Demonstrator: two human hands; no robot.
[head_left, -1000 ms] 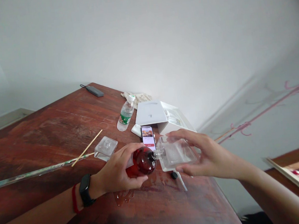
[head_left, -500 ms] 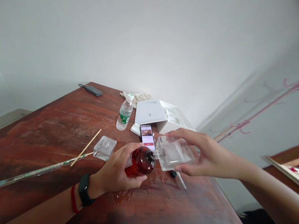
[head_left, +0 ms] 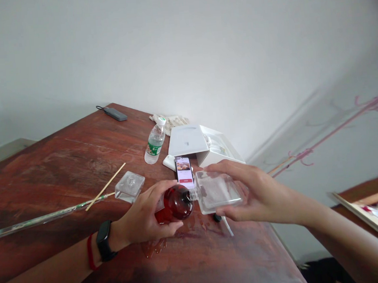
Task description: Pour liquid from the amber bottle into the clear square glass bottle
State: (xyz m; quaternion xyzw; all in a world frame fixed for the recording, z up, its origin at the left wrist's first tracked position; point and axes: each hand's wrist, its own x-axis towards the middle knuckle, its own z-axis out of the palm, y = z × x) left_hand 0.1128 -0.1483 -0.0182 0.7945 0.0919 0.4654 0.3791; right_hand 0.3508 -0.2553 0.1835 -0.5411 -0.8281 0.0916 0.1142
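Observation:
My left hand point(head_left: 149, 214) is closed round a rounded bottle of red liquid point(head_left: 178, 202), tilted so its neck points right. My right hand point(head_left: 250, 193) grips a clear square bottle point(head_left: 215, 191) on its side, fingers along the top and thumb below. The two bottle mouths meet in the middle, the square bottle's threaded neck against the red bottle's opening. Whether liquid is passing between them I cannot make out. Just below the square bottle lies a dropper with a black cap point(head_left: 217, 217) on the table.
Drops of liquid point(head_left: 156, 248) wet the wooden table point(head_left: 192, 267) under my hands. Another clear glass piece point(head_left: 130, 185), a thin stick point(head_left: 105, 186) and a wrapped stick point(head_left: 41, 218) lie left. Beyond are a phone point(head_left: 184, 171), a water bottle point(head_left: 155, 142) and a white box point(head_left: 189, 140).
The view has shifted slightly, so everything sits a little further left. Both hands keep their holds, and the bottles remain mouth to mouth.

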